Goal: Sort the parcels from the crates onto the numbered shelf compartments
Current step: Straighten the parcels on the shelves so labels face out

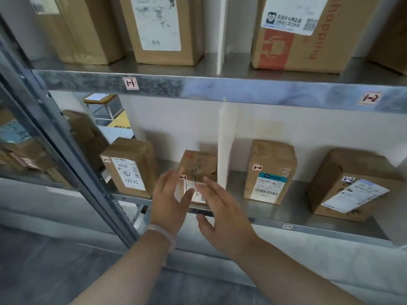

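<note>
Metal shelf (pixel 220 90) showed two levels, each split by a white divider (pixel 224 150).

- **Upper left of frame**, over the 1-1 tag (pixel 130 83): two cartons, a plain carton (pixel 83 29) and a white-label carton (pixel 163 29).
- **Upper right**, over the 1-2 tag (pixel 370 98): an orange-print carton (pixel 308 40), plus a carton edge (pixel 394 29) cut by the frame.
- **Lower level, left of the divider**: two parcels, both tagged 2-1. These were the 0325 parcel (pixel 130 170) and the small parcel (pixel 199 166), upright at centre frame, just beside the divider.
- **Lower right**: two parcels tagged 2-2, an upright parcel (pixel 271 170) and an angled parcel (pixel 348 188).

Count: eight boxes, four per level.

Both forearms extended from the bottom of frame. Left hand (pixel 169 201) and right hand (pixel 222 214) were in front of the small parcel, fingers straight and spread. Each grip was apart, clamped on nothing. Contact with the parcel: could not tell, blurred. Pale bracelet (pixel 159 231) sat on the left wrist.
</note>
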### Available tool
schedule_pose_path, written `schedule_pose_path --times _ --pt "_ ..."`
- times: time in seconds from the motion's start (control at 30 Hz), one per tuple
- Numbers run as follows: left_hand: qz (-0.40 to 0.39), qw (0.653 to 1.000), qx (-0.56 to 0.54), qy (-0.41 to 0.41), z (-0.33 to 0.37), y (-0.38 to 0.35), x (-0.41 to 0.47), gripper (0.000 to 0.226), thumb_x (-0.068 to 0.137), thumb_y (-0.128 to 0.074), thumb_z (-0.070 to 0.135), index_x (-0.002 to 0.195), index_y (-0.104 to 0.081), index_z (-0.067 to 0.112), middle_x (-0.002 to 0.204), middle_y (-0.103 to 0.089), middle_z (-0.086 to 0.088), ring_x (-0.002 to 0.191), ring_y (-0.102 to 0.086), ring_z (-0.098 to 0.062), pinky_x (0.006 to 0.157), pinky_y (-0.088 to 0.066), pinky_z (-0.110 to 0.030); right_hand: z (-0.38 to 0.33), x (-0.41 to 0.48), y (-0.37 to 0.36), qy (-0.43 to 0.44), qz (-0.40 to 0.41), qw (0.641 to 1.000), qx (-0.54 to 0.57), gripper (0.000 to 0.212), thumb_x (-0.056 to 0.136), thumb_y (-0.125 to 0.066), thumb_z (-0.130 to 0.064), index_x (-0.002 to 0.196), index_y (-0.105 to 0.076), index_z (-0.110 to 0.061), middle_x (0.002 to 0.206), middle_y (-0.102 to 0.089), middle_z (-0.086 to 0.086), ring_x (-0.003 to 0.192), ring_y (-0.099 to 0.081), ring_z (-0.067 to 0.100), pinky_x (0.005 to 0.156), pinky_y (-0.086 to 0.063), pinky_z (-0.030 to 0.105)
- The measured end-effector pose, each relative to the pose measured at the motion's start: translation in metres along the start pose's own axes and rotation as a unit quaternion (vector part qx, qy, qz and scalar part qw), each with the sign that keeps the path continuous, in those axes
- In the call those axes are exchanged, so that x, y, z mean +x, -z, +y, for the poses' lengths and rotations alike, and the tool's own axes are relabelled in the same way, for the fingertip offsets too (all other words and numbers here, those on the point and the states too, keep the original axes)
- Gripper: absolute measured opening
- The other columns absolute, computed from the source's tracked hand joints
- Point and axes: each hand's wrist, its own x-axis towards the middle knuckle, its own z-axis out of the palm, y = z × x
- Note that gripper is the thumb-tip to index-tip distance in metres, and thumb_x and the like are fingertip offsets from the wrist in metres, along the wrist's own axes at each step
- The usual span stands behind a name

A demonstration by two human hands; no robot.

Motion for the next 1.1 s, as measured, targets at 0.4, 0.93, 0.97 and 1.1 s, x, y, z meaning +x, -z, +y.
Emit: schedule_pose_path --times 0.4,0.93,0.97,1.1 --pt "-0.174 0.979 -0.057 -0.088 -0.061 -0.004 0.064 0.061 0.09 -0.051 0.062 0.144 -0.045 0.034 0.146 -0.046 0.0 0.133 -0.046 -0.017 0.106 -0.045 -0.042 -0.037 0.058 -0.069 -0.299 0.055 0.953 0.018 0.093 0.092 -0.054 -0.037 0.148 0.02 -0.036 0.156 0.027 -0.009 0.147 0.015 0.019 0.12 -0.018 0.041" --pt "-0.189 0.96 -0.198 -0.055 -0.069 -0.024 0.098 0.048 0.089 -0.072 0.023 0.134 -0.057 0.029 0.142 -0.05 -0.002 0.131 -0.049 -0.019 0.104 -0.048 -0.046 -0.016 0.09 -0.091 -0.336 0.083 0.937 -0.045 0.098 0.083 -0.063 -0.025 0.153 0.007 -0.028 0.158 0.024 0.0 0.146 0.006 0.03 0.119 -0.012 0.045" --pt "-0.189 0.963 -0.185 -0.057 -0.07 -0.02 0.097 0.051 0.089 -0.072 0.027 0.137 -0.055 0.03 0.147 -0.045 -0.003 0.136 -0.044 -0.019 0.107 -0.046 -0.046 -0.018 0.089 -0.092 -0.326 0.098 0.939 -0.042 0.099 0.082 -0.064 -0.024 0.153 0.005 -0.03 0.159 0.019 0.001 0.146 0.004 0.031 0.119 -0.014 0.046" --pt "-0.167 0.968 -0.138 -0.124 -0.065 0.015 0.093 0.054 0.09 -0.069 0.037 0.14 -0.052 0.03 0.151 -0.042 -0.002 0.139 -0.037 -0.01 0.114 -0.037 -0.033 -0.031 0.086 -0.088 -0.239 0.182 0.953 -0.025 0.094 0.08 -0.062 -0.017 0.153 -0.005 -0.032 0.161 0.0 0.002 0.147 -0.007 0.027 0.115 -0.025 0.051"
